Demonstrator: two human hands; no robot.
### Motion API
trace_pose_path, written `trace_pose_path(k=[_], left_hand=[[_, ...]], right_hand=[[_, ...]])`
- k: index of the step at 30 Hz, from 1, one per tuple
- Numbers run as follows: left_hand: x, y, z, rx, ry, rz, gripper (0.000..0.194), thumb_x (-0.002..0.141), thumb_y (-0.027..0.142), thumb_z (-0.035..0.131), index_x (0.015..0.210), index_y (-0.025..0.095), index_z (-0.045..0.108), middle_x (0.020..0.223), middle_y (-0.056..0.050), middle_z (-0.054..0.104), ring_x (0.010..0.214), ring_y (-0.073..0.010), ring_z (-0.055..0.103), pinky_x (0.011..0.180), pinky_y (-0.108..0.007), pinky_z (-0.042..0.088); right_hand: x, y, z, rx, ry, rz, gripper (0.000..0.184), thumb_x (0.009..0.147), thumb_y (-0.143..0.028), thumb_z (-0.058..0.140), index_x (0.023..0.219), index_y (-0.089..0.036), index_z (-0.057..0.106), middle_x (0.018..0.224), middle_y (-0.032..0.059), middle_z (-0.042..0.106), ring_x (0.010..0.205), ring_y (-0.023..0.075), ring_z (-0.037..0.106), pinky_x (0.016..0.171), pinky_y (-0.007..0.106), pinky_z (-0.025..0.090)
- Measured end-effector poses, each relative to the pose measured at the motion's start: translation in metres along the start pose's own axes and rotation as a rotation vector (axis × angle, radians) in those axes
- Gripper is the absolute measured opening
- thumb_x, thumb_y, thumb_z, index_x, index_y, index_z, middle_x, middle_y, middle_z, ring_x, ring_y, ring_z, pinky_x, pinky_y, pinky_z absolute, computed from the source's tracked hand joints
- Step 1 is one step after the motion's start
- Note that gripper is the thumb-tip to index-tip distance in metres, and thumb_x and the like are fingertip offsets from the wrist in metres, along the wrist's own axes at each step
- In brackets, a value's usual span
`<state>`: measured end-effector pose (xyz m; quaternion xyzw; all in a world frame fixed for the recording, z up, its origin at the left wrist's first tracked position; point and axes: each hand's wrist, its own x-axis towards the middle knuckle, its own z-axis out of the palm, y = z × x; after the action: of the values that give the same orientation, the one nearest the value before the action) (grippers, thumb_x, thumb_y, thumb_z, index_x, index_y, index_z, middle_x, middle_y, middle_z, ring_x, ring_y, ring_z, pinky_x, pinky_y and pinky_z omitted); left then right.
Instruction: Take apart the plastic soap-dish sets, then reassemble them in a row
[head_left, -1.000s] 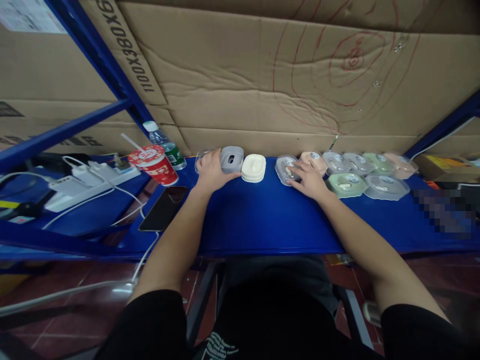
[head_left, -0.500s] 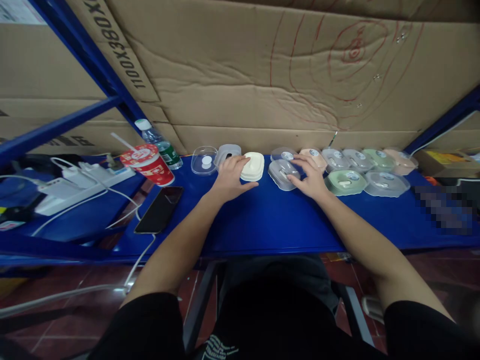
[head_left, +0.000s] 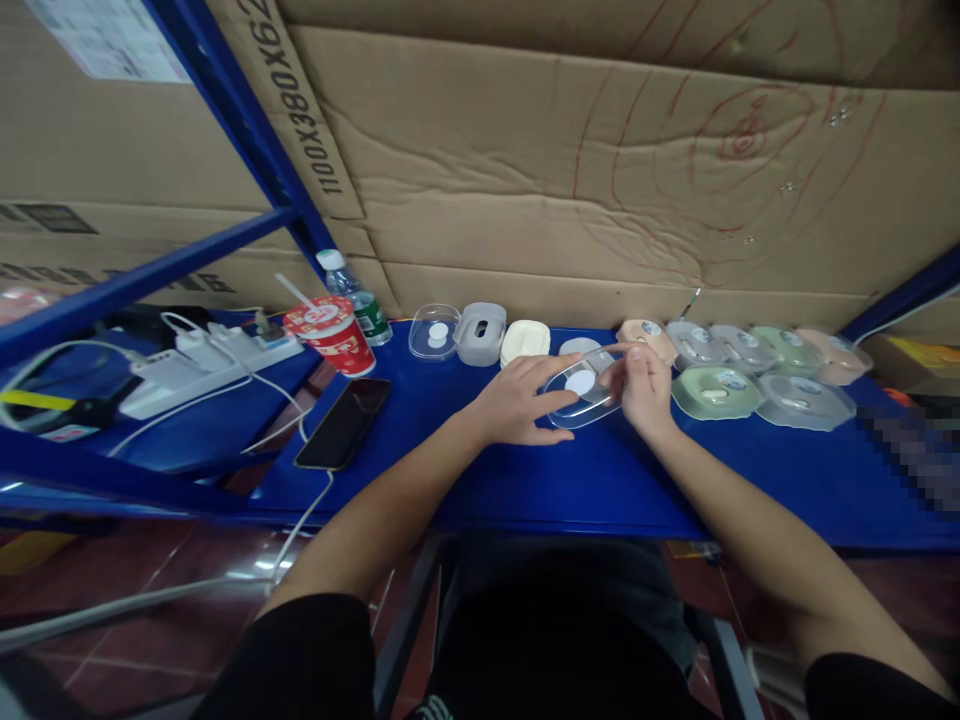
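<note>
A clear plastic lid (head_left: 581, 405) with a white round sticker is tilted in front of me. My right hand (head_left: 645, 390) is closed on its right edge. My left hand (head_left: 525, 398) lies against the left side of the lid with fingers stretched and apart. Behind the lid, a grey container (head_left: 586, 350) is partly hidden. Just left of it sits a cream box (head_left: 526, 340), then a grey box (head_left: 481, 335) with a dark slot. Another clear lid (head_left: 435, 340) lies flat at the left end of this row.
Several lidded boxes in peach, grey and green (head_left: 716, 393) stand on the right of the blue table (head_left: 555, 490). At left are a phone (head_left: 345, 425), a red cup (head_left: 334, 335), a water bottle (head_left: 364, 305) and a power strip (head_left: 210, 370). Cardboard (head_left: 480, 150) walls the back.
My right hand has lifted the clear lid off the grey container and tilted it toward me. My left hand has moved right, from the grey box past the cream box to the lid.
</note>
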<state>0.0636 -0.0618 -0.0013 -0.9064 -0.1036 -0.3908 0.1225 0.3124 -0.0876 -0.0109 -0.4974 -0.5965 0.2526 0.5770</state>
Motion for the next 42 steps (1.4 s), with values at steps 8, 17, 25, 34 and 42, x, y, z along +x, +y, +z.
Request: trace_pose_path(k=[8,17,25,34,42], left_hand=[[-0.023,-0.052,-0.02,0.239,-0.088,-0.614,0.058,0.075,0.081,0.081,0.084,0.026,0.065,0.155,-0.01,0.063,0.138,-0.0379,0.06,0.112,-0.06,0.047],[-0.075,-0.114,-0.05,0.44,0.16,-1.395,0.034,0.1,0.056,0.057,0.096,0.024,0.065,0.146,-0.013,0.065,0.141,-0.0285,0.058,0.118,-0.044,0.043],[-0.088,-0.112,-0.038,0.348,0.142,-1.499,0.047,0.09,0.069,0.066,0.111,0.027,0.069,0.145,-0.012,0.066,0.143,-0.0361,0.055,0.126,-0.06,0.026],[-0.107,-0.134,-0.022,0.145,0.141,-1.513,0.045,0.1,0.053,0.061,0.129,0.02,0.065,0.147,-0.019,0.063,0.144,-0.0346,0.056,0.121,-0.05,0.043],[-0.089,-0.124,-0.028,0.308,0.366,-1.302,0.043,0.101,0.045,0.061,0.134,0.018,0.06,0.142,-0.021,0.064,0.141,-0.036,0.056,0.123,-0.052,0.039]], right_hand=[[0.02,0.018,-0.016,0.018,-0.026,-0.095,0.069,0.1,-0.08,0.044,0.146,-0.03,0.053,0.105,0.0117,0.081,0.07,0.0258,0.078,0.06,0.042,0.063],[0.041,0.061,-0.039,-0.324,-0.072,-0.175,0.052,0.092,-0.063,0.069,0.124,-0.022,0.071,0.109,0.0148,0.08,0.093,0.0311,0.077,0.08,0.053,0.065],[0.039,0.06,-0.039,-0.487,-0.164,-0.293,0.045,0.097,-0.058,0.065,0.121,-0.021,0.075,0.115,0.0161,0.078,0.103,0.034,0.074,0.091,0.057,0.062],[0.038,0.06,-0.04,-0.598,-0.385,-0.305,0.068,0.095,-0.071,0.065,0.139,-0.02,0.07,0.148,0.0204,0.065,0.141,0.0421,0.06,0.122,0.066,0.043],[0.033,0.061,-0.037,-0.672,-0.494,-0.263,0.084,0.084,-0.067,0.08,0.151,-0.02,0.062,0.16,0.0209,0.056,0.149,0.0455,0.053,0.124,0.067,0.042]])
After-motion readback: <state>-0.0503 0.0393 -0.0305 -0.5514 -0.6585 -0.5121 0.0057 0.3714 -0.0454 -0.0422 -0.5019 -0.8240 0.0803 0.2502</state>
